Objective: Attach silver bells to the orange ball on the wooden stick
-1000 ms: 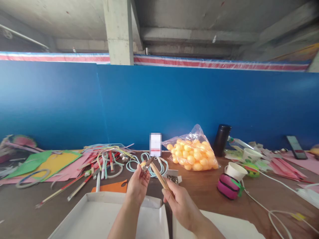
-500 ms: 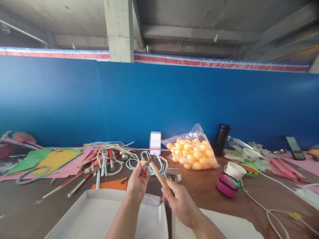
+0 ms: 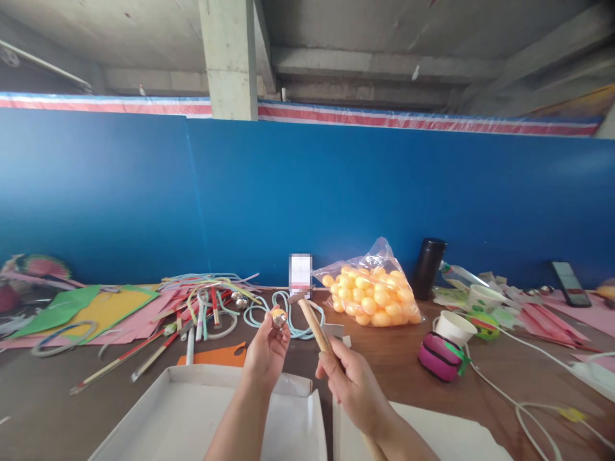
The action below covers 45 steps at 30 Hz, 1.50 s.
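Observation:
My left hand [image 3: 266,352] pinches a small shiny ball [image 3: 279,319], silver with an orange-yellow top, between thumb and fingers above the back edge of a white open box [image 3: 192,410]. My right hand [image 3: 353,384] is wrapped around the wooden handle of a hammer [image 3: 317,330]. The hammer's dark head points up and away, to the right of the ball and apart from it. The handle's lower end shows beneath my right wrist.
A clear bag of orange balls [image 3: 372,298] lies behind my right hand. Farther right stand a black bottle [image 3: 429,269], a paper cup [image 3: 455,328] and a magenta pouch [image 3: 439,357]. Tangled pale tubes [image 3: 225,288], red-and-white sticks [image 3: 154,358] and coloured paper [image 3: 113,310] cover the left.
The hammer head has come off the ball and swung up to the right. My right hand has shifted slightly right and down, while my left hand has stayed nearly still.

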Each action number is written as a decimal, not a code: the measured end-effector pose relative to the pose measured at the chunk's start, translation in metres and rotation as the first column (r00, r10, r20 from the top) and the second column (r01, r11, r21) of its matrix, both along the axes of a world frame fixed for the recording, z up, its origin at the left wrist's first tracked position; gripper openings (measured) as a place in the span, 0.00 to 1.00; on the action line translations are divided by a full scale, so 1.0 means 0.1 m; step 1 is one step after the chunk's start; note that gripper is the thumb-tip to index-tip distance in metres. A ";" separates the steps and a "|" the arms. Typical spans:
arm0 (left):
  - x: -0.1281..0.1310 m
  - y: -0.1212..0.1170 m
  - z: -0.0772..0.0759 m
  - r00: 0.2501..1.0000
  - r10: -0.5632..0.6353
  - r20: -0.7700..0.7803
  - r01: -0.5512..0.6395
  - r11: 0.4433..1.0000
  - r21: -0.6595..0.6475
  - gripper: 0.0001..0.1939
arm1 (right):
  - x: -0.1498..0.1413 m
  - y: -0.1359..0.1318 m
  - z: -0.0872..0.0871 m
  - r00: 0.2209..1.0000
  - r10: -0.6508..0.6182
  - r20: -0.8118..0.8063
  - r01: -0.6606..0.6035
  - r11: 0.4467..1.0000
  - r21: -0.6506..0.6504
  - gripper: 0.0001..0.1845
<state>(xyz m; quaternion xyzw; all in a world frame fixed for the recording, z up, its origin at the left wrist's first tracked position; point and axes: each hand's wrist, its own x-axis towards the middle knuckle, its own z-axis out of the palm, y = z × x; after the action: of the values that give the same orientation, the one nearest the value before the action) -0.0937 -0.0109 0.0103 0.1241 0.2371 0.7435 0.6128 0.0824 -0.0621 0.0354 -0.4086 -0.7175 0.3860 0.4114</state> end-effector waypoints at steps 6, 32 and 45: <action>-0.02 -0.03 0.01 0.998 -0.067 0.021 0.067 0.998 -0.001 0.12 | -0.02 0.01 -0.03 1.000 -0.007 -0.008 0.007 1.000 -0.016 0.21; -0.01 -0.01 -0.02 0.992 0.049 -0.118 -0.048 0.999 0.015 0.13 | -0.02 -0.05 0.09 0.992 0.054 0.114 -0.059 0.998 0.037 0.22; -0.01 -0.01 0.01 0.994 0.071 -0.079 -0.073 0.997 -0.024 0.14 | -0.04 -0.09 0.10 0.993 0.070 0.100 -0.076 0.995 0.067 0.23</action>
<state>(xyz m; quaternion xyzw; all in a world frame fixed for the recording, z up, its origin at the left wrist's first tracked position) -0.0946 -0.0115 0.0112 0.1364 0.2751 0.7564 0.5776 0.0786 -0.0707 0.0454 -0.3856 -0.7644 0.3547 0.3758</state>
